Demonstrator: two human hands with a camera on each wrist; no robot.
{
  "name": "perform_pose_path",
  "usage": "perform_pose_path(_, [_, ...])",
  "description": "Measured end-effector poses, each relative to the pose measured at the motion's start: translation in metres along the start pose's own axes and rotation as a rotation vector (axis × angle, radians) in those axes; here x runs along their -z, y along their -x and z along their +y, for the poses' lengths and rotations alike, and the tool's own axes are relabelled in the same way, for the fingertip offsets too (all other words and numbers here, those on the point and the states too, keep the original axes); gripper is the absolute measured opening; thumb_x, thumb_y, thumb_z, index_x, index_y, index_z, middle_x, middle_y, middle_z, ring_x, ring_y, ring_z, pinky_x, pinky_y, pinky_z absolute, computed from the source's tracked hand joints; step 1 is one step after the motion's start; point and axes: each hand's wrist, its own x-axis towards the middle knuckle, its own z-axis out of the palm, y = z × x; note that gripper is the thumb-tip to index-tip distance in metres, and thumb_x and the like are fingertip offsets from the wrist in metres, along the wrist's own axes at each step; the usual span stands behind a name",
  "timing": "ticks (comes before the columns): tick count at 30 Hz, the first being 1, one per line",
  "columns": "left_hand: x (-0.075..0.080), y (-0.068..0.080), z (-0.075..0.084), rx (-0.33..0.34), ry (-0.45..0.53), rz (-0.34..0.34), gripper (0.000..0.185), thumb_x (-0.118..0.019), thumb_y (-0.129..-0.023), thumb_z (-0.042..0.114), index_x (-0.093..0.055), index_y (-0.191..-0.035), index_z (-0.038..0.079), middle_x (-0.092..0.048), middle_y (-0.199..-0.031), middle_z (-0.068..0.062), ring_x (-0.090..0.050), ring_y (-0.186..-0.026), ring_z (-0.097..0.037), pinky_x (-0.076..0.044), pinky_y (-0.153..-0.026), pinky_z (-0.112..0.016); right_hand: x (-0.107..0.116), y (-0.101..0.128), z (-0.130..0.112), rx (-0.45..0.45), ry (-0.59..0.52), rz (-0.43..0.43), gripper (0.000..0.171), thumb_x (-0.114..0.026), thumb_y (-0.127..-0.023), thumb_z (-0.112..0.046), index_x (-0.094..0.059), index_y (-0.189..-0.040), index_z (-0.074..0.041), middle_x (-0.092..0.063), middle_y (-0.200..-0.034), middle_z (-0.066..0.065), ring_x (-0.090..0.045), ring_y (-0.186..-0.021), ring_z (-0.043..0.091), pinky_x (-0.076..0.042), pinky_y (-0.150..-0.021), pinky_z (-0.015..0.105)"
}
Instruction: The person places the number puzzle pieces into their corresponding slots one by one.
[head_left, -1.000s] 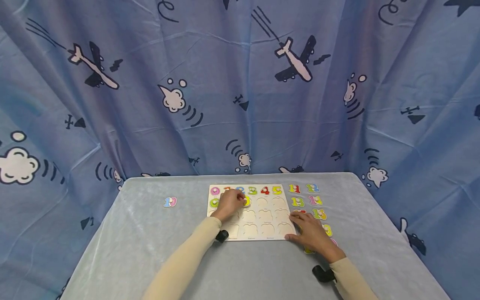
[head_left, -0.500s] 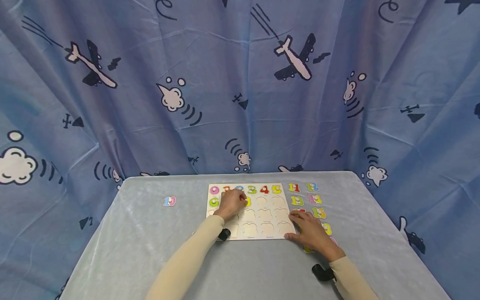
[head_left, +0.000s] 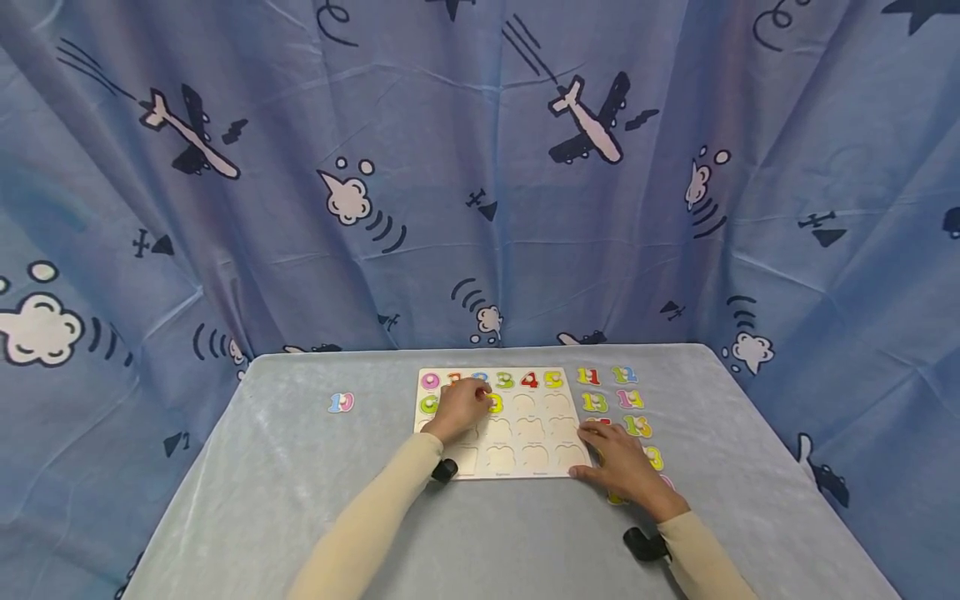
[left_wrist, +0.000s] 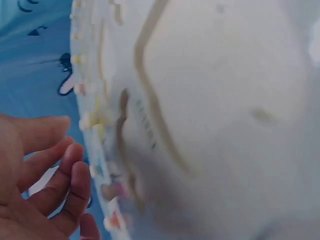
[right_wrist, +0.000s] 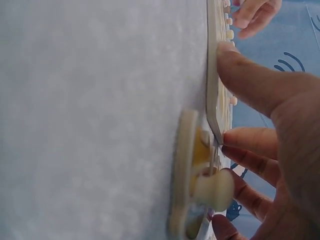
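Observation:
A pale wooden number puzzle board (head_left: 531,432) lies on the table, its top row filled with coloured numerals. My left hand (head_left: 459,410) hovers over the second row, close above a yellow number piece (head_left: 496,404) that sits in the board. In the left wrist view, a gap shows between the thumb and loosely bent fingers (left_wrist: 75,155), with nothing held. The left hand hides part of the second row. My right hand (head_left: 622,463) rests at the board's right side, thumb on the front corner area and fingertips touching the edge.
Loose number pieces, among them a red 11 (head_left: 588,377) and a blue 12 (head_left: 625,375), lie right of the board, some partly under the right hand. A blue-and-pink 10 (head_left: 341,403) lies to the left. A patterned blue curtain (head_left: 420,208) hangs behind the grey-covered table (head_left: 300,467).
The left fingers pinched the yellow piece at the second row; now they have let go and lifted slightly off it. The right hand has stayed at the board's edge.

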Motion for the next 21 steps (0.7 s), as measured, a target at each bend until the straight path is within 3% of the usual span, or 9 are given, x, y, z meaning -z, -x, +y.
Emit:
perform_pose_path(7, [0.036, 0.023, -0.002, -0.074, 0.165, 0.065, 0.02, -0.069, -0.09, 0.013, -0.073, -0.107, 0.004, -0.068, -0.09, -0.003, -0.061, -0.084, -0.016, -0.049, -0.077, -0.029, 0.0, 0.0, 0.0, 0.004, -0.001, -0.003, 0.078, -0.08, -0.074, -0.052, -0.061, -0.133, -0.005, -0.055, -0.139, 0.012, -0.048, -0.126, 0.039, -0.037, -0.103, 0.064])
perform_pose_path(11, [0.059, 0.044, -0.009, -0.116, 0.156, 0.126, 0.016, -0.07, -0.09, 0.016, -0.074, -0.102, 0.007, -0.068, -0.088, 0.0, -0.062, -0.083, -0.015, -0.049, -0.078, -0.03, -0.001, 0.0, 0.0, 0.019, 0.0, 0.007, 0.078, -0.079, -0.074, -0.053, -0.061, -0.132, -0.004, -0.056, -0.139, 0.012, -0.049, -0.126, 0.039, -0.038, -0.101, 0.063])
perform_pose_path(15, [0.075, 0.068, -0.02, -0.107, 0.145, 0.155, 0.012, -0.071, -0.09, 0.016, -0.073, -0.099, 0.009, -0.066, -0.085, 0.002, -0.061, -0.082, -0.015, -0.047, -0.074, -0.029, -0.002, -0.002, 0.003, 0.03, 0.007, 0.019, 0.078, -0.079, -0.074, -0.054, -0.061, -0.132, -0.004, -0.056, -0.138, 0.011, -0.049, -0.125, 0.039, -0.039, -0.099, 0.063])
perform_pose_path(21, [0.086, 0.107, -0.044, -0.055, 0.127, 0.181, 0.01, -0.073, -0.087, 0.013, -0.074, -0.096, 0.009, -0.065, -0.082, 0.006, -0.06, -0.08, -0.013, -0.044, -0.069, -0.025, -0.004, -0.001, 0.004, 0.027, 0.001, 0.023, 0.078, -0.08, -0.073, -0.052, -0.062, -0.132, -0.005, -0.057, -0.138, 0.011, -0.05, -0.124, 0.038, -0.04, -0.099, 0.063])
